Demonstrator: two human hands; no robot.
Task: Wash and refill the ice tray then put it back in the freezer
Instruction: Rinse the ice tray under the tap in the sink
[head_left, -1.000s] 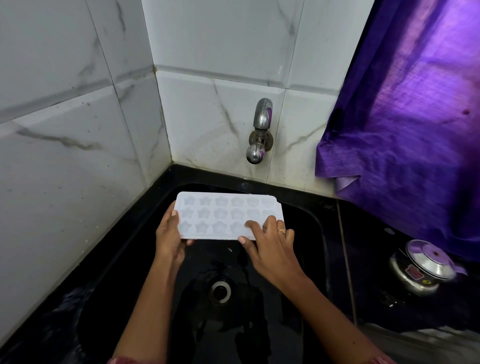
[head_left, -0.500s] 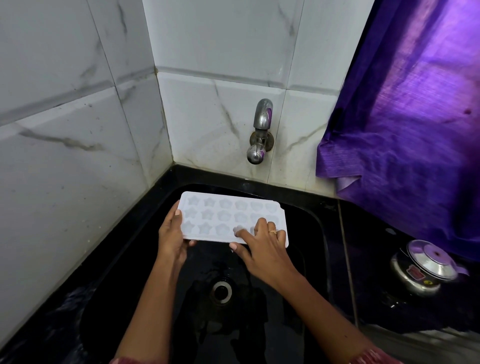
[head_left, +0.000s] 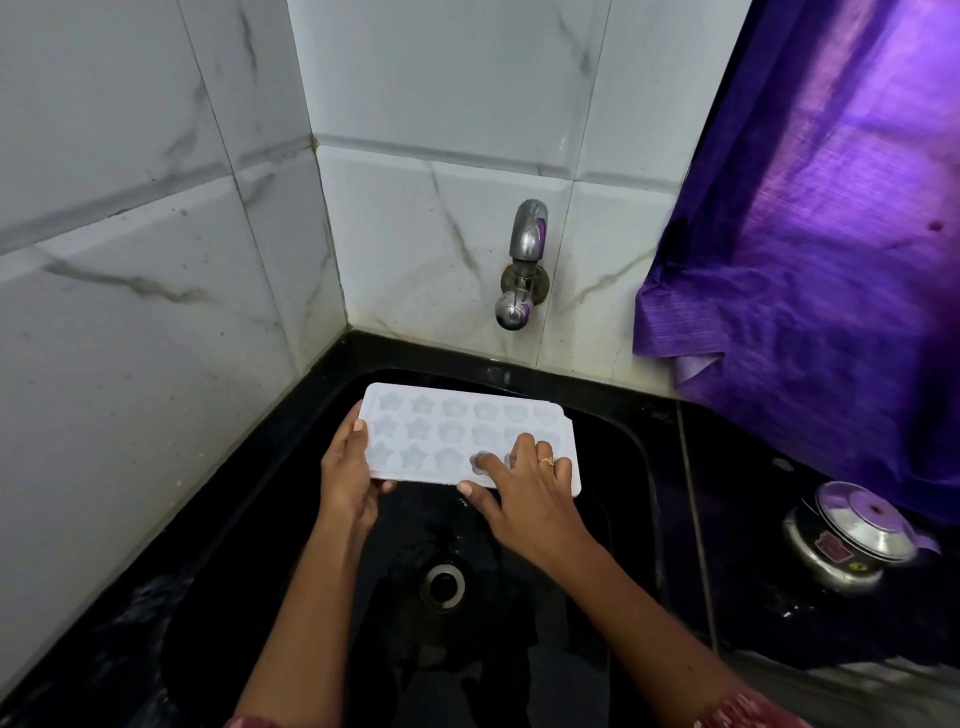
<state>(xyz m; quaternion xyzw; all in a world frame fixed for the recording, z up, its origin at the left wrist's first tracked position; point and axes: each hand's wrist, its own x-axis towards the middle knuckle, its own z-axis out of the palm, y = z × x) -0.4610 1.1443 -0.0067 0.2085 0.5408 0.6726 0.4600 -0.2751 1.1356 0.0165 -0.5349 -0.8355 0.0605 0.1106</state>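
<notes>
A black counter is running along two white walls with grey lines in them, and the walls are meeting in a corner. A black sink is sitting in the counter, and its bottom is looking wet and shiny around the round drain. A shiny tap is sticking out of the far wall above the sink. A purple curtain is hanging down on the right. A steel pot with a lid is standing on the counter under the curtain, well apart from the sink.

The ice tray is being held over the far part of the sink, just under the tap. Its long side is going from left to right, and its right end is sitting a little nearer than its left end. Its star and flower cups are facing up.

The left hand is gripping the left short end of the tray. Its fingers are lying close together up that edge, and its thumb is curling in at the near corner. The right hand, wearing a ring, is resting on the near right part of the tray. Its fingers are bending a little and staying close together, with the tips pressing down on the cups. Its thumb is pointing left, just beside the near edge.
</notes>
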